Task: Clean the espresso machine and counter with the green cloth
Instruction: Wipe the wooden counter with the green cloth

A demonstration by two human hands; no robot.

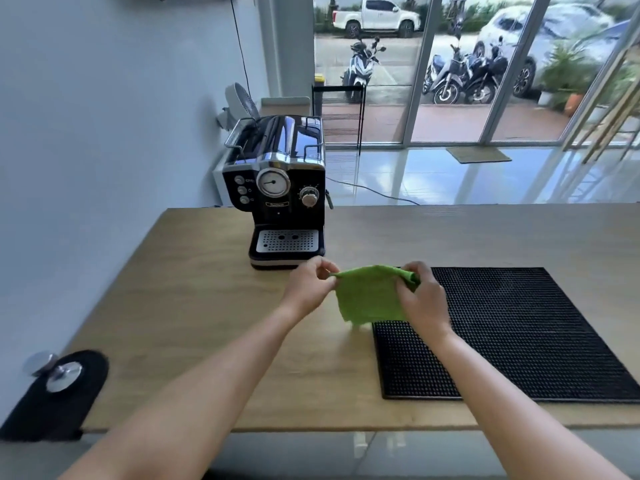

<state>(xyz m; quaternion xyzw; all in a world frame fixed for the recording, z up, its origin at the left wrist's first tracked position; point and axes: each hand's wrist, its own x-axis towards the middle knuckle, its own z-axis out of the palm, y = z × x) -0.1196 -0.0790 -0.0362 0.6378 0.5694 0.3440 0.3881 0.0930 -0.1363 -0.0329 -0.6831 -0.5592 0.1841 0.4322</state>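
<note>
espresso machine [277, 188] blocks far-left, counter [194, 299] open elsewhere

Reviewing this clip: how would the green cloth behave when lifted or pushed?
Likely floppy: the green cloth droops limp between the left hand and right hand pinching its top corners. Probably light, since fingertip pinches alone hold it up.
</note>
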